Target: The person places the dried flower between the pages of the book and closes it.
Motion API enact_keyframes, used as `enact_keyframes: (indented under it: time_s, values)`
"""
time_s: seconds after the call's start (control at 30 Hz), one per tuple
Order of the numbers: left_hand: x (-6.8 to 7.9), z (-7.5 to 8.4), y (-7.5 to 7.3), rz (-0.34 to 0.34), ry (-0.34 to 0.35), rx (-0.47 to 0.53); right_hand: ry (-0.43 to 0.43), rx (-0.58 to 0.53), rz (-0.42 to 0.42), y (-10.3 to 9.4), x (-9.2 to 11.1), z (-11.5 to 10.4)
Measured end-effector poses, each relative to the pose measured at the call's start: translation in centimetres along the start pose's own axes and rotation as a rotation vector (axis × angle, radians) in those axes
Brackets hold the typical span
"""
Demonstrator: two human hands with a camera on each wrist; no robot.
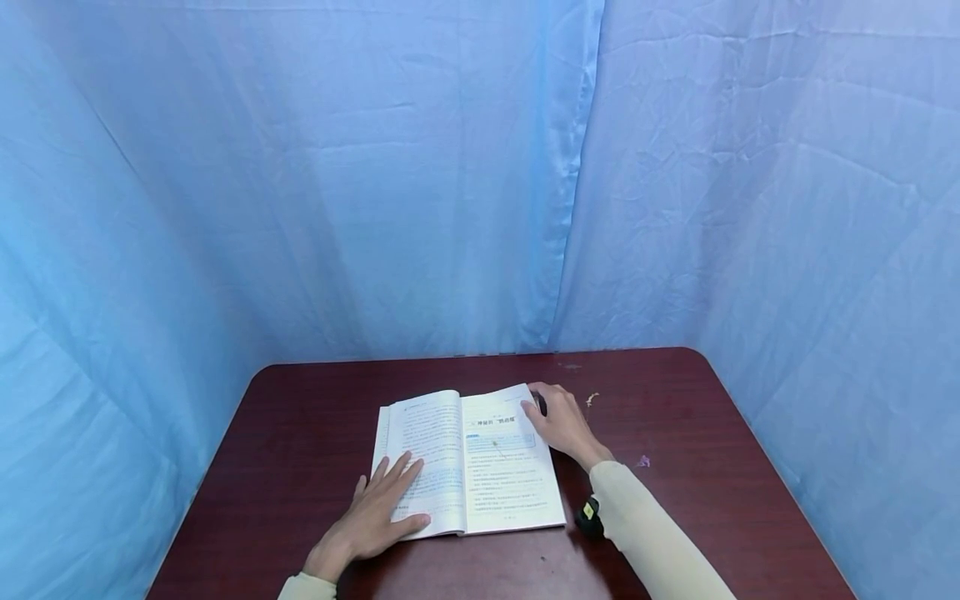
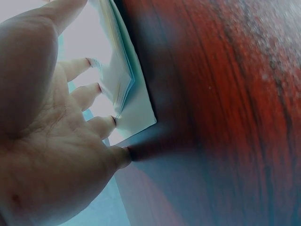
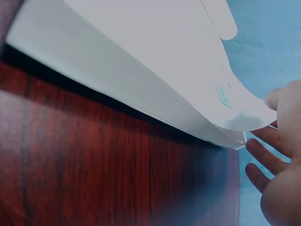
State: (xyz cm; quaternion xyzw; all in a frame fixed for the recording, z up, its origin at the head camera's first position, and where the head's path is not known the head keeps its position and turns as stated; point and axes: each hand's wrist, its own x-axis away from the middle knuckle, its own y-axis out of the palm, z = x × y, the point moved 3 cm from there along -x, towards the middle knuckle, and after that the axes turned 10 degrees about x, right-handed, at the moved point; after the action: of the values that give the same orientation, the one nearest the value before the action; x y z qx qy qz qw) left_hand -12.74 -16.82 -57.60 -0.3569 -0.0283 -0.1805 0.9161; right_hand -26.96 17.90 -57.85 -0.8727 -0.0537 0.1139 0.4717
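An open book point(image 1: 498, 483) with printed pages lies on the dark red-brown table. My left hand point(image 1: 375, 510) rests across the lower part of its left page, fingers spread. In the left wrist view the fingertips of that hand point(image 2: 61, 113) lie along the page edges and cover corner. At the upper right corner, my right hand point(image 1: 562, 421) pinches a page between thumb and fingers. The right wrist view shows this page point(image 3: 235, 110) curling up from the stack below, its corner by the thumb point(image 3: 273, 100) of the right hand.
The table point(image 1: 705, 500) has rounded far corners. Blue curtains point(image 1: 412, 192) hang behind it and on both sides. A small purple mark point(image 1: 643, 461) and a pale mark point(image 1: 592, 400) show right of the book. A black wrist device point(image 1: 589, 517) sits under the right sleeve.
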Motion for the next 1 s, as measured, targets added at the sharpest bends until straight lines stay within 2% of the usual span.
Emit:
enact_keyframes:
  time_s: [0.27,0.5,0.8,1.0]
  values:
    - [0.1,-0.2,0.0,-0.005,0.009,0.0,0.022,-0.019,-0.04,-0.1,0.7,-0.1]
    - [0.1,-0.2,-0.1,-0.002,0.007,0.002,-0.009,-0.056,-0.048,-0.4,1.6,-0.6]
    - [0.1,-0.2,-0.2,-0.002,0.001,0.004,-0.051,-0.048,-0.039,-0.5,2.7,-0.8]
    - [0.1,-0.1,-0.2,-0.002,0.003,0.005,-0.032,-0.052,-0.065,-0.5,3.6,-0.8]
